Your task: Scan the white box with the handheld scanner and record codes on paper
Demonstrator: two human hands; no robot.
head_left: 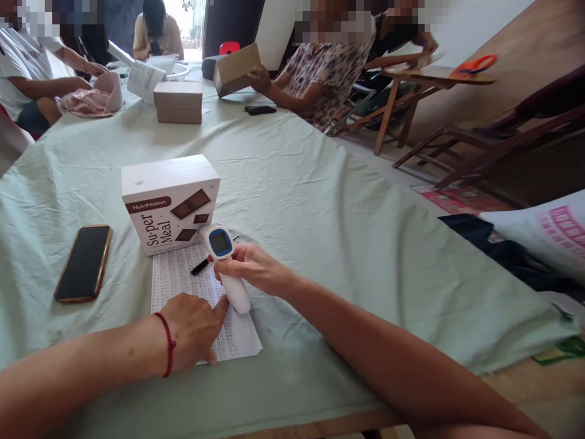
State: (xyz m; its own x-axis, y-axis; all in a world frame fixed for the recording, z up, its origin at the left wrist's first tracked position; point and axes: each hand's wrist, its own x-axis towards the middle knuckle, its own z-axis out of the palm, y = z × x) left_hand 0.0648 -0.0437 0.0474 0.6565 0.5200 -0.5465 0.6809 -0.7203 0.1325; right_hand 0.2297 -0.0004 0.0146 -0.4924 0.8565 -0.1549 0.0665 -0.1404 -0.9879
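My right hand (247, 268) is closed round a white infrared thermometer (236, 292) with a blue-framed display that faces me. Reaching in from the left, my left hand (194, 326) rests over printed sheets of paper (237, 341). Its index finger stretches to the thermometer's handle, and its thumb is apart from it; the other fingers are partly hidden. A black pen (200, 267) lies on the paper, one end hidden by the right hand. Just behind, a white box (171, 171) labelled Su-per Meal stands upright on the back edge of the sheets.
A phone (85, 262) lies left of the paper on the pale green tablecloth (297, 201). Farther back are a brown carton (178, 103), a dark phone (260, 110) and a pink cloth item (94, 97). Several people sit around; one holds a cardboard box (235, 70). Orange scissors (475, 65) lie on a wooden stand.
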